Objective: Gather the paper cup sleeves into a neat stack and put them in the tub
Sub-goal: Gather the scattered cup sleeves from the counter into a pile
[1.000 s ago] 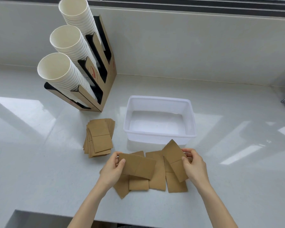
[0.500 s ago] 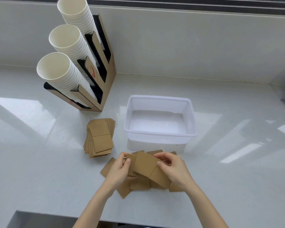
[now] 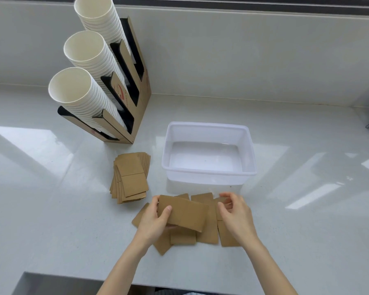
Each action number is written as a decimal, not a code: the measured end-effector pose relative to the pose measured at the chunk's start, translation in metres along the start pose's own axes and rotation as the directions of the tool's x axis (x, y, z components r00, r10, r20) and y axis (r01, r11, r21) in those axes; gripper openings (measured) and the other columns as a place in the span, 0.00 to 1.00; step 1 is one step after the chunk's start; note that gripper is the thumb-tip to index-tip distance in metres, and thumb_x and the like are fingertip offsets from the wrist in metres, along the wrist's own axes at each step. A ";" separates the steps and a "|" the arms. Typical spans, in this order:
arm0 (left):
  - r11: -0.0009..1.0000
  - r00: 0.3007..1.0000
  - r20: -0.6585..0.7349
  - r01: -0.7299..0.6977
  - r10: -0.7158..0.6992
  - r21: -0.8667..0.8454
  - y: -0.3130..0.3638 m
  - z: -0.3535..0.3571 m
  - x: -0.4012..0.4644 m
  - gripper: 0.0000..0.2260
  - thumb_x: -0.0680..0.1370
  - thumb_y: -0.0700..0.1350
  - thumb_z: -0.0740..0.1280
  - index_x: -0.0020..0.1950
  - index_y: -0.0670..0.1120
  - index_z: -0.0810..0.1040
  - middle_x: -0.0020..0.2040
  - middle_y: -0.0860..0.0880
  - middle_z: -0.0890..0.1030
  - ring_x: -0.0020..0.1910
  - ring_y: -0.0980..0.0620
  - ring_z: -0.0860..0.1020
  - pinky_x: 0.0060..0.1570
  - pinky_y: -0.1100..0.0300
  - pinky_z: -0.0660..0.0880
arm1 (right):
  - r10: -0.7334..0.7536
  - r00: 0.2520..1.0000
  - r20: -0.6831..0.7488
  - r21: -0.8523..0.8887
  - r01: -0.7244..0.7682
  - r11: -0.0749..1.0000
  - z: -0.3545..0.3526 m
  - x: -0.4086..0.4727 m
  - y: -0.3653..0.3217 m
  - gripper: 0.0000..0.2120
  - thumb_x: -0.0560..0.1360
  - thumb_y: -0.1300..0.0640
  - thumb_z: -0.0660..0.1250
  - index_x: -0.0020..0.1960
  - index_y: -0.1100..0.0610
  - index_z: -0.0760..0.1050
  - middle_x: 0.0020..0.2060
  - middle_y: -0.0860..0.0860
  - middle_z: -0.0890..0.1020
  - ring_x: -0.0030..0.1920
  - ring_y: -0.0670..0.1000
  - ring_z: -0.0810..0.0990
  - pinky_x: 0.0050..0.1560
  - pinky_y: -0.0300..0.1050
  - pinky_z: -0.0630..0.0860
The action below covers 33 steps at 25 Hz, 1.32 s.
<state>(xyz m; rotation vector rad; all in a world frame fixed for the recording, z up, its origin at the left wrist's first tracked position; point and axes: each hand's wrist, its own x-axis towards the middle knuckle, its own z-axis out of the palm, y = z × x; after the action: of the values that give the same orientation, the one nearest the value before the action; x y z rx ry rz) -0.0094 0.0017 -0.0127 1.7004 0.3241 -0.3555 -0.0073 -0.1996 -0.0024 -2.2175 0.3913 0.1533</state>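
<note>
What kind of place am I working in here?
Probably a café or drinks-service counter: a cardboard dispenser holds three rows of white paper cups, kraft cup sleeves lie on a glossy white countertop.

No text could be read. The cardboard cup holder (image 3: 134, 86) carried a red mark with small red lettering on its slanted front panels and side, too small and blurred to make out. The brown sleeves and white cups showed no print.

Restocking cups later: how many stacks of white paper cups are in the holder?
3: front stack, middle stack, back stack, each in its own slot of the cardboard holder. None looks hidden.
</note>
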 end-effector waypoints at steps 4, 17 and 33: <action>0.998 0.997 -0.064 0.032 -0.036 -0.061 0.000 -0.003 0.004 0.12 0.78 0.42 0.58 0.62 0.45 0.66 0.53 0.48 0.74 0.50 0.53 0.75 0.31 0.68 0.78 | 0.281 0.960 0.013 -0.440 -0.247 0.863 -0.001 -0.004 0.018 0.30 0.70 0.46 0.68 0.63 0.60 0.62 0.61 0.59 0.64 0.63 0.59 0.64 0.61 0.52 0.66; 0.997 0.997 -0.057 0.041 -0.045 -0.068 0.001 -0.006 0.007 0.08 0.78 0.40 0.54 0.57 0.46 0.66 0.48 0.52 0.73 0.47 0.57 0.74 0.34 0.65 0.78 | 0.213 0.977 -0.016 0.093 -0.210 0.973 -0.020 -0.003 0.011 0.17 0.76 0.64 0.55 0.64 0.57 0.60 0.39 0.57 0.77 0.34 0.53 0.74 0.34 0.46 0.70; 0.995 1.000 0.010 0.017 -0.016 -0.099 0.002 0.002 -0.008 0.06 0.76 0.45 0.62 0.51 0.51 0.67 0.47 0.52 0.76 0.45 0.57 0.78 0.32 0.66 0.78 | -0.271 0.906 0.325 -0.034 0.297 0.954 0.031 0.003 -0.034 0.15 0.74 0.58 0.63 0.59 0.48 0.74 0.45 0.46 0.68 0.49 0.46 0.70 0.51 0.35 0.65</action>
<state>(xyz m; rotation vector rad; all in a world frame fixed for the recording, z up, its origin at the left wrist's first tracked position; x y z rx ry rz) -0.0166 -0.0008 -0.0081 1.5996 0.3437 -0.3536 0.0073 -0.1564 0.0031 -2.2535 -0.1194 0.3677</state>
